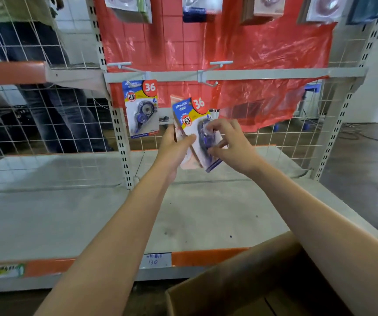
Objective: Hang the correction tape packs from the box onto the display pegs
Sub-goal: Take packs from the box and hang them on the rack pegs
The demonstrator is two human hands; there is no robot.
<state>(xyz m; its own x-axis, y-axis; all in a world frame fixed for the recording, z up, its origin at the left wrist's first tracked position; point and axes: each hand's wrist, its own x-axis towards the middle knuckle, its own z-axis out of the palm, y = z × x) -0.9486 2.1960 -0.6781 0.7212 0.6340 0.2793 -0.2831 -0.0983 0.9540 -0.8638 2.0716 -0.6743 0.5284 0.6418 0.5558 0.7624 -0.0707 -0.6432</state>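
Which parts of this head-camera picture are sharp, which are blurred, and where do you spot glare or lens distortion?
Head view: the hanging pack reads sharply; the packs along the top edge smear with blur; glare streaks the red plastic sheet; wide-angle distortion tilts the shelf uprights inward.

Grey metal shelving (92, 215) with wire mesh backing (46, 124) (red plastic sheet (263, 49) draped above) on concrete floor (365, 156).

Even indoor light, plastic sheet (263, 53) glare, warped blurry edges.
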